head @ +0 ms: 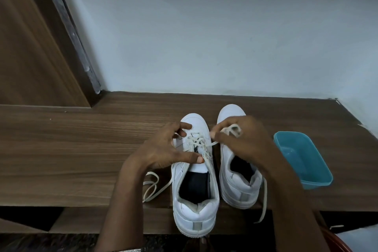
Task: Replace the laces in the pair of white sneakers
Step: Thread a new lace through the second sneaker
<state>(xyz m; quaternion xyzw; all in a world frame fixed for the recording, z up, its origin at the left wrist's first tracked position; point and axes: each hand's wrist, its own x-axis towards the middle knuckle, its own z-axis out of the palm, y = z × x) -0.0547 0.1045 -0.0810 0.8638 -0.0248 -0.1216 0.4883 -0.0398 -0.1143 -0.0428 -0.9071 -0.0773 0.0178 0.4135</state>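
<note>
Two white sneakers stand side by side on a wooden shelf, toes pointing away from me. The left sneaker (195,200) is partly laced with a cream lace (197,141) crossing its eyelets. My left hand (163,149) holds that shoe's upper, thumb pressed near the top eyelets. My right hand (241,139) pinches a length of the same lace, with a bunch of it wrapped over its fingers. The right sneaker (238,182) lies partly hidden under that hand. One loose lace end (152,186) curls left of the shoe; another lace (263,202) hangs over the front edge.
A teal plastic tub (302,159) sits to the right of the shoes. The wooden shelf (81,149) stretches left, with a wall behind and a wooden door frame (30,47) at the far left. The left sneaker's heel overhangs the shelf's front edge.
</note>
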